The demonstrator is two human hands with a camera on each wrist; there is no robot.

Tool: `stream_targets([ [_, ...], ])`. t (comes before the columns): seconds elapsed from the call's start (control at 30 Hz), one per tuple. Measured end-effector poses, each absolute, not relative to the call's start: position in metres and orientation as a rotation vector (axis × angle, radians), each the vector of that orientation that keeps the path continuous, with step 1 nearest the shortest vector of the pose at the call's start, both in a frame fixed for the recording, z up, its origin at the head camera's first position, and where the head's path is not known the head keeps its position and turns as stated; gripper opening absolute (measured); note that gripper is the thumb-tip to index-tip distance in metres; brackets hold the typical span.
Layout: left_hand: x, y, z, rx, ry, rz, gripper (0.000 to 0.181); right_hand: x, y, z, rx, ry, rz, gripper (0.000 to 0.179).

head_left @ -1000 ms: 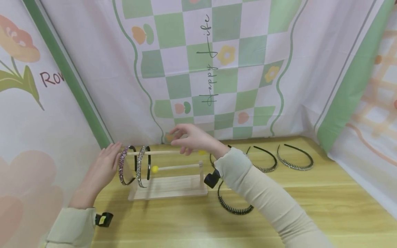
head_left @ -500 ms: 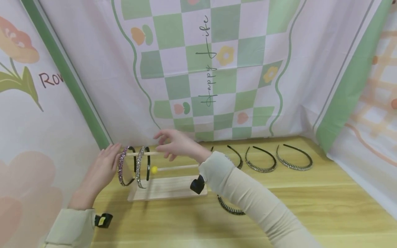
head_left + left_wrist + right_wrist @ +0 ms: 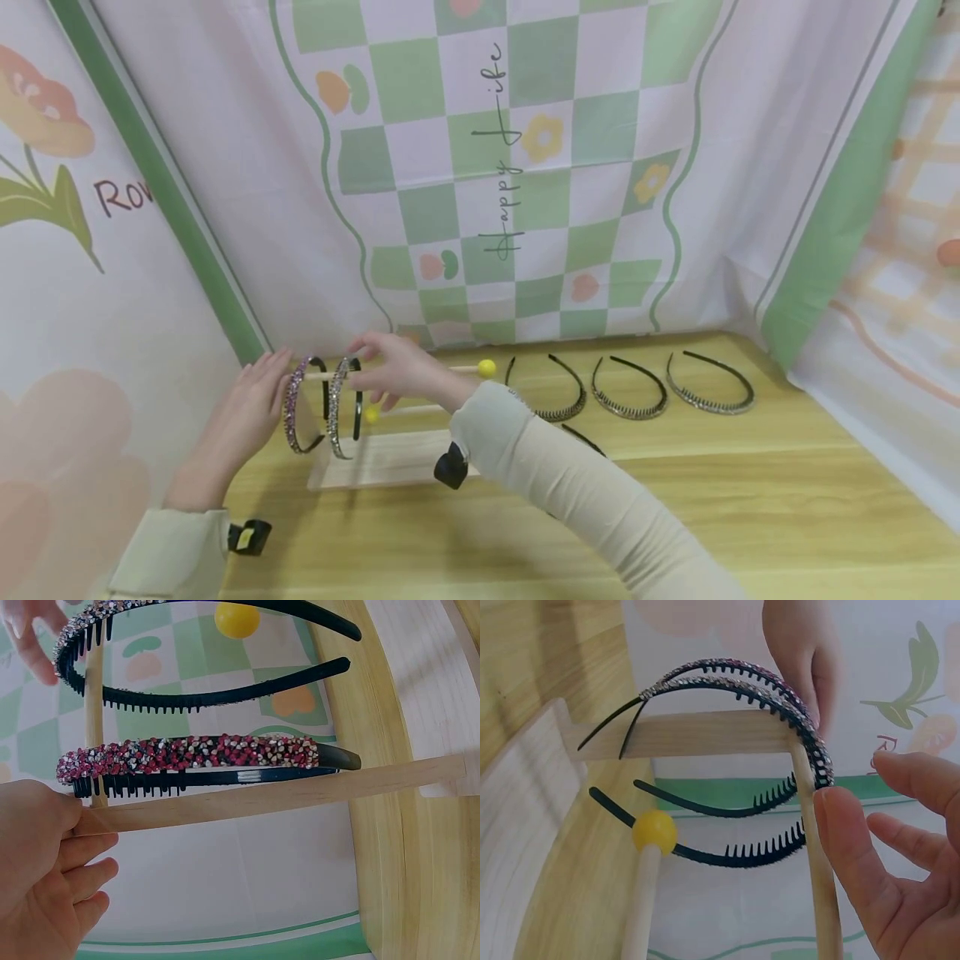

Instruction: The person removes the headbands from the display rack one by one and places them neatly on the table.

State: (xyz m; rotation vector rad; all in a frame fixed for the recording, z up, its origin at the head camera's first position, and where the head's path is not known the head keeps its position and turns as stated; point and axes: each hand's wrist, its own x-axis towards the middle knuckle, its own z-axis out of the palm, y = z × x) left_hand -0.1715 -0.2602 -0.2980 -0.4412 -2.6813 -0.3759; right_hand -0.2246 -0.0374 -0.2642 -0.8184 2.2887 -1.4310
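Right hand spread, likely seating the silver band; left hand at the rack's left edge, grip unclear; next, fetch another.

A yellowish wood-grain worktop is meeting a back cloth, which is showing green-and-white checks and sideways lettering, "Happy Life". A left cloth is displaying a large flower; a right cloth is carrying orange plaid. Green bands are edging both corners.
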Motion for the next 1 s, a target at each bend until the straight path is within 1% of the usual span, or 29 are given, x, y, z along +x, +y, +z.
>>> stream_targets([
  [0.27,-0.171,-0.261,-0.299,-0.451,-2.659,-0.394,0.04,-0.22,-0.057,-0.27,-0.786,2.329,-1.417,0.059],
  [0.37,-0.171,-0.261,-0.299,-0.454,-2.658,-0.392,0.04,-0.219,-0.061,-0.272,-0.787,2.358,-1.385,0.06],
  [1.0,-0.171,-0.261,-0.299,-0.44,-2.679,-0.379,0.04,-0.219,-0.065,-0.281,-0.742,2.384,-1.501,0.041],
])
